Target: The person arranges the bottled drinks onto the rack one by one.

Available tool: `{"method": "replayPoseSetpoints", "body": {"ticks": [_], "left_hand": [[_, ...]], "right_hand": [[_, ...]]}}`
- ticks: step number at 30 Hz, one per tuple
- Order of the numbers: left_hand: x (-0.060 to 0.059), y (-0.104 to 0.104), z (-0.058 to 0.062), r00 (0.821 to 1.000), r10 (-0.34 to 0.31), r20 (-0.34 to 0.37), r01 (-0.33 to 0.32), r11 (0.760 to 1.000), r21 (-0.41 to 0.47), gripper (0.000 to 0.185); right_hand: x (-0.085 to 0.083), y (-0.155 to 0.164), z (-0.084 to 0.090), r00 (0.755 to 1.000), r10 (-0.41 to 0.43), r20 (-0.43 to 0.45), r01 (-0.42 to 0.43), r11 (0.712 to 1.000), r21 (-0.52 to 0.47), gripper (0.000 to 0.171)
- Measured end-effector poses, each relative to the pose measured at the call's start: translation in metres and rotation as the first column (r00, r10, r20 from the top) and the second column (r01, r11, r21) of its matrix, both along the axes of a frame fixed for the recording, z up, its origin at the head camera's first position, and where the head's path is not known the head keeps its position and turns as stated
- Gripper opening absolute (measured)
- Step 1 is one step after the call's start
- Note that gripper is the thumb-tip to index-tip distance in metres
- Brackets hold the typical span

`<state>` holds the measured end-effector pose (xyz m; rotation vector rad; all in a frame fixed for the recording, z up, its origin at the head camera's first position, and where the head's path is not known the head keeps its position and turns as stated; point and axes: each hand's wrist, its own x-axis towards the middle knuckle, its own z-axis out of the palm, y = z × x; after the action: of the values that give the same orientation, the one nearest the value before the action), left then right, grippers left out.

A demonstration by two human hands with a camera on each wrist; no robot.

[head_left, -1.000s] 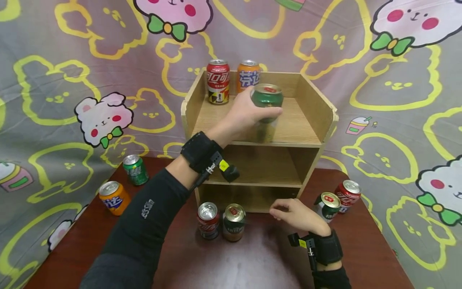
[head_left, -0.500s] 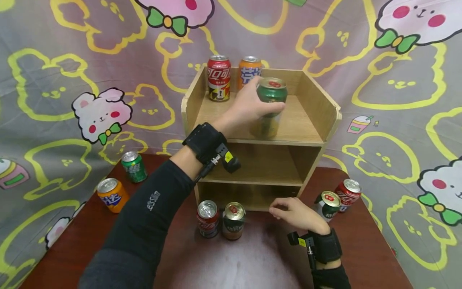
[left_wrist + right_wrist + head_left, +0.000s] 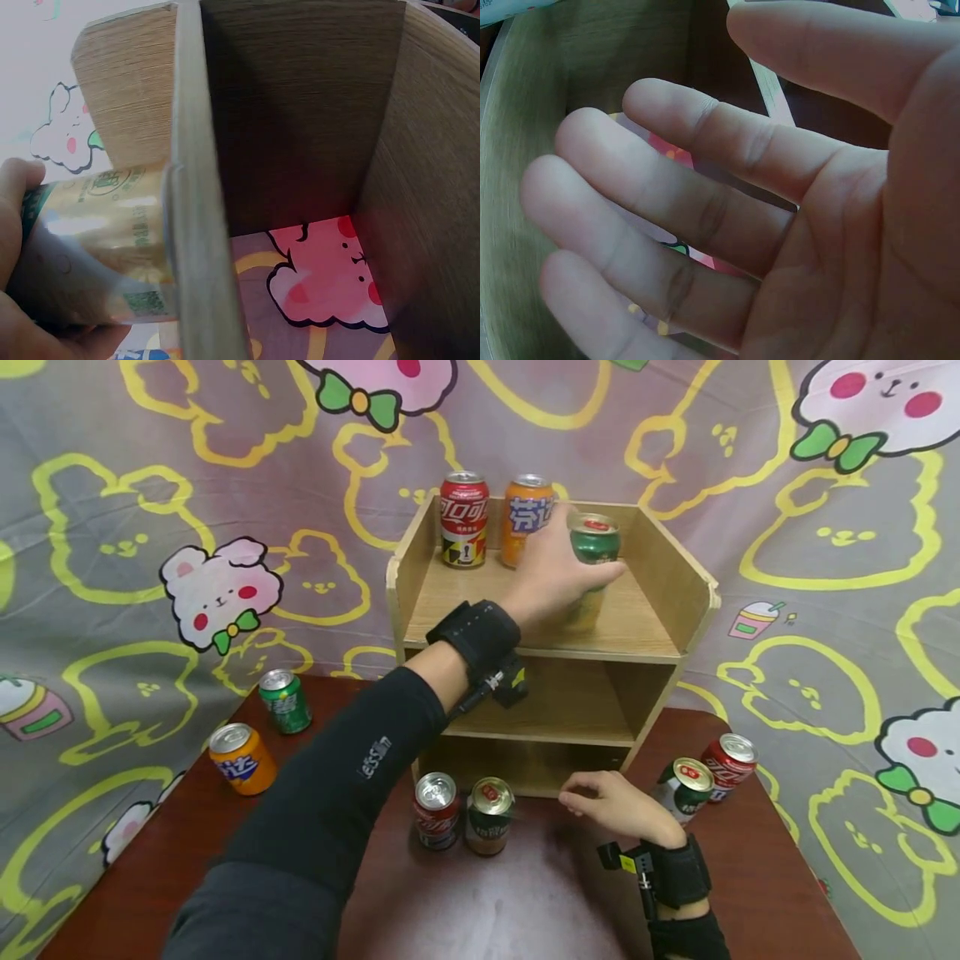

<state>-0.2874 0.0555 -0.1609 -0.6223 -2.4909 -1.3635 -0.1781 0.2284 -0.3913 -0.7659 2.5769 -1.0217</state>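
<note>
My left hand (image 3: 557, 567) grips a green-and-gold drink can (image 3: 596, 545) upright over the top board of the small wooden shelf (image 3: 465, 606). Its thumb shows on the near side of the can. In the left wrist view the can's gold lower part (image 3: 112, 232) has its base right at the shelf board (image 3: 199, 210). A red cola can (image 3: 464, 531) and an orange soda can (image 3: 517, 539) stand at the back of that same level, left of the held can. My right hand (image 3: 622, 806) stays low before the shelf, its fingers (image 3: 652, 172) loosely bent and holding nothing.
On the table (image 3: 480, 902), a dark red can (image 3: 437, 814) and a green-and-brown can (image 3: 489, 818) stand before the shelf. At left are a green can (image 3: 287, 706) and an orange can (image 3: 243, 764). Another green can (image 3: 684, 789) and red can (image 3: 727, 768) stand at right.
My left hand has carried the green-and-gold can to the right and a little farther back over the top shelf. The right hand has kept its place.
</note>
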Motion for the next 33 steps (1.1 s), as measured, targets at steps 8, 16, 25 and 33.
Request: {"method": "replayPoseSetpoints", "body": {"ticks": [8, 16, 25, 33], "left_hand": [[-0.004, 0.018, 0.001, 0.995, 0.099, -0.03, -0.101, 0.993, -0.058, 0.086], [-0.013, 0.03, 0.002, 0.986, 0.166, 0.008, -0.165, 0.984, -0.068, 0.099], [-0.023, 0.031, 0.005, 0.977, 0.215, 0.009, -0.213, 0.972, -0.096, 0.088], [-0.026, 0.028, 0.008, 0.987, 0.151, 0.055, -0.138, 0.973, -0.184, 0.091]], "right_hand": [[-0.002, 0.001, -0.003, 1.0, -0.006, -0.007, 0.006, 1.0, 0.006, 0.021], [-0.004, 0.0, -0.006, 1.0, -0.009, -0.001, 0.009, 1.0, 0.009, 0.021], [-0.006, -0.004, -0.004, 1.0, 0.021, -0.004, -0.021, 1.0, -0.001, 0.022], [-0.004, -0.004, -0.005, 1.0, 0.01, -0.005, -0.01, 1.0, 0.017, 0.022]]}}
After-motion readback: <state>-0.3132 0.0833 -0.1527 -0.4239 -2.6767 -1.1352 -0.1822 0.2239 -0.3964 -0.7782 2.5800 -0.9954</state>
